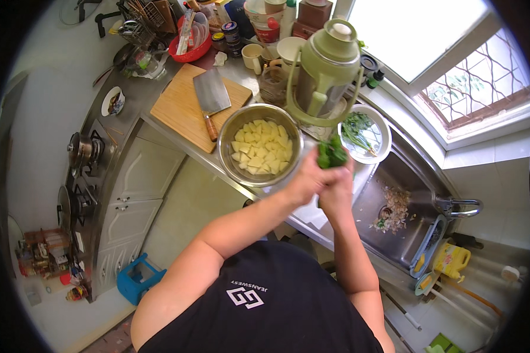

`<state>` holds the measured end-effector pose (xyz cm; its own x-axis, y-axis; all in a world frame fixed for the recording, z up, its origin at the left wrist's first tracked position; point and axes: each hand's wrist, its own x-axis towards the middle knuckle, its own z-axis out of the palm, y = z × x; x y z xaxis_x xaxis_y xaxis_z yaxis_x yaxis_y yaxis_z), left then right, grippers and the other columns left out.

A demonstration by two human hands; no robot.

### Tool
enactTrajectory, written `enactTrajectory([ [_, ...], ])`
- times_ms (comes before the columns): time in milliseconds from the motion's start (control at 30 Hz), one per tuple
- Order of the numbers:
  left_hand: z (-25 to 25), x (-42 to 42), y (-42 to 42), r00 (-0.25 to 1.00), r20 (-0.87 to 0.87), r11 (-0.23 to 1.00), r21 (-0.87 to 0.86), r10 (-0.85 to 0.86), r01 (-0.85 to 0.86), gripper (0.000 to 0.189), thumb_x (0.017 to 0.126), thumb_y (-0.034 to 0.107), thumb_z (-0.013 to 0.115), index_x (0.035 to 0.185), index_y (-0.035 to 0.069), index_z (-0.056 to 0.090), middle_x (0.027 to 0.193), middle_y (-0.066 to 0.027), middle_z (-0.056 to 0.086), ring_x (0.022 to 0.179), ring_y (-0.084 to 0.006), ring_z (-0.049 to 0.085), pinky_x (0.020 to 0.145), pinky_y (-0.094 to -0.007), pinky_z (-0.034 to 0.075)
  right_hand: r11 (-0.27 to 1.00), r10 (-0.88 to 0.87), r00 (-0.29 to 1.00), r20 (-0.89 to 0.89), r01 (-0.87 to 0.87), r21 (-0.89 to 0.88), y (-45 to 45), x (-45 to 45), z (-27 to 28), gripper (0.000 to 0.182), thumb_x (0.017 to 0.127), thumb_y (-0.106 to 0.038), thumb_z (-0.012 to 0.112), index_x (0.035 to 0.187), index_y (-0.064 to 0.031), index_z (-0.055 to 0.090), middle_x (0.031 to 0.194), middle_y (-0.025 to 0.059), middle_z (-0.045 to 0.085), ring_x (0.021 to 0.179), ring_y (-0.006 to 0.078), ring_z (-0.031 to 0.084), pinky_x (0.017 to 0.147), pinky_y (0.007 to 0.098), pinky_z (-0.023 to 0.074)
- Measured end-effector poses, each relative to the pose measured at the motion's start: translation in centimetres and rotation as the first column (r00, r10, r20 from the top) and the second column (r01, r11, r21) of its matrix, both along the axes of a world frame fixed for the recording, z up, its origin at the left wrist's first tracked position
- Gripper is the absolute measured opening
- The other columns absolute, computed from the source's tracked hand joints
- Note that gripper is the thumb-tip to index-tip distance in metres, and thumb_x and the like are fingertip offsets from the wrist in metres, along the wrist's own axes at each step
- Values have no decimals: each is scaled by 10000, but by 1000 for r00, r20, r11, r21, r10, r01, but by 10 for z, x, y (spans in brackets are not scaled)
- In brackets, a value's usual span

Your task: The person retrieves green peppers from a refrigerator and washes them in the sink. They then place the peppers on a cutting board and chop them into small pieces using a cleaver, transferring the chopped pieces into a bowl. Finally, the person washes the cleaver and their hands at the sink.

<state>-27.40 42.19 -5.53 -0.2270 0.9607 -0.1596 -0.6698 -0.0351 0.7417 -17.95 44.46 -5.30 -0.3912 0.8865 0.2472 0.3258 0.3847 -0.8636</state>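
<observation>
Both my left hand [307,178] and my right hand [337,189] are closed around green peppers [332,152], held over the counter; the lower part of the peppers is hidden by my fingers. Left of my hands, a steel bowl [224,161] holds cut potato chunks [260,148]. A cleaver [212,92] with a wooden handle lies on a wooden cutting board [176,110] behind the bowl. To the right, a white basin [386,141] contains leafy herbs [357,128] in water.
A tall green thermos flask [329,66] stands behind my hands. The sink [366,229] at right has peelings [395,209] in it. Cups [251,55], jars [230,33] and a red basket [190,55] crowd the counter's back. A stove with a pot [81,148] is at left.
</observation>
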Motion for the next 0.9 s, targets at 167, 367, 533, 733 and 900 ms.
enactTrajectory([
  [167, -11, -176, -23, 973, 0, 965, -126, 230, -228, 318, 813, 83, 714, 1103, 25, 597, 1014, -91, 661, 922, -216, 656, 859, -373, 547, 956, 282, 929, 241, -294, 14, -4, -155, 15, 807, 672, -71, 727, 1395, 26, 382, 1289, 234, 412, 1173, 426, 446, 1012, 464, 417],
  [367, -85, -421, -44, 655, -736, 788, -296, 172, -539, 318, 737, 47, 752, 980, 16, 549, 831, -84, 642, 704, -195, 649, 606, -340, 525, 894, 188, 982, -21, -180, -411, -10, -129, -10, 366, 810, -134, 724, 1151, -21, 654, 1004, 162, 681, 900, 207, 662, 796, 330, 533],
  [533, -162, -503, -50, -6, -864, 607, -349, -504, -714, 623, 776, 279, 771, 1260, 39, 460, 1153, -202, 623, 1073, -395, 580, 898, -485, 462, 840, -525, 755, 394, 534, 95, 30, 13, -141, 205, 829, -72, 639, 1024, -13, 664, 996, 155, 669, 886, 315, 643, 823, 375, 507],
  [733, -164, -491, -41, -89, -748, 549, -394, -657, -737, 819, 737, 411, 804, 1357, 58, 402, 1396, -179, 466, 1285, -379, 416, 1061, -524, 322, 909, -398, 376, 837, 284, 305, 14, 33, -169, 516, 808, -210, 702, 1271, -51, 541, 1315, 164, 511, 1199, 414, 467, 976, 489, 413],
  [900, -147, -473, -59, -279, -704, 618, -282, -653, -734, 933, 701, 355, 840, 1440, 80, 342, 1424, -159, 446, 1309, -372, 397, 1062, -538, 312, 785, -318, 927, 200, 375, -494, -10, -22, -145, 685, 847, -382, 730, 1334, 9, 450, 954, 155, 686, 741, 210, 678, 626, 343, 533],
])
